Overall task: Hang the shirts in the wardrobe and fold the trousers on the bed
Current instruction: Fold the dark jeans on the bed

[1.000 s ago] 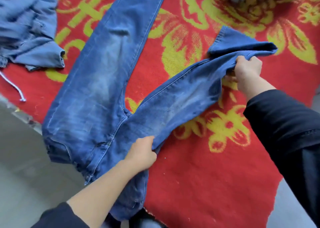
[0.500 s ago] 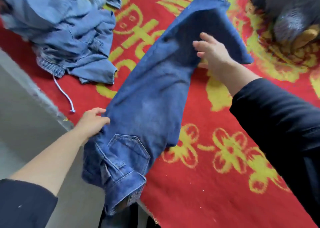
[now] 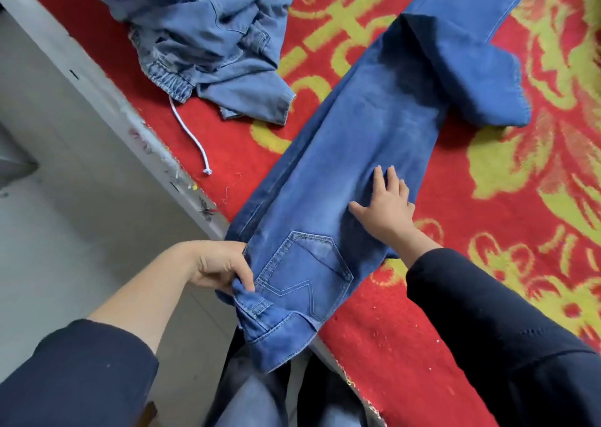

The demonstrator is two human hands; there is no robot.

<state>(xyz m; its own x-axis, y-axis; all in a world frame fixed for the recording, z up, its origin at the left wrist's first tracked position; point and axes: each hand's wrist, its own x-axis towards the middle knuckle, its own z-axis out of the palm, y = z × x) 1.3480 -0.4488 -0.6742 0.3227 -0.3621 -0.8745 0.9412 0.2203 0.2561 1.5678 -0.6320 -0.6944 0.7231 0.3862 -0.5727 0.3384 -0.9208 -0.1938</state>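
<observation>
Jeans beneath flat right fingers

the person wears dark navy long sleeves, the left sleeve pushed up the forearm and flecked with pale specks, the right sleeve down to the wrist, plus pale grey-blue legwear.

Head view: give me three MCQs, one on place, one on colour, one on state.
1. The right hand lies: A on the floor; B flat on the dark blue jeans; C on a hanger.
2. The drawstring of the pale denim garment is: A white; B black; C green.
3. The left hand: A hangs idle; B holds a shirt; C grips the jeans at the waist end.
Key: B, fingers spread on the folded leg; A, white cord lies on the red blanket; C, fingers curl round the denim edge.
</observation>
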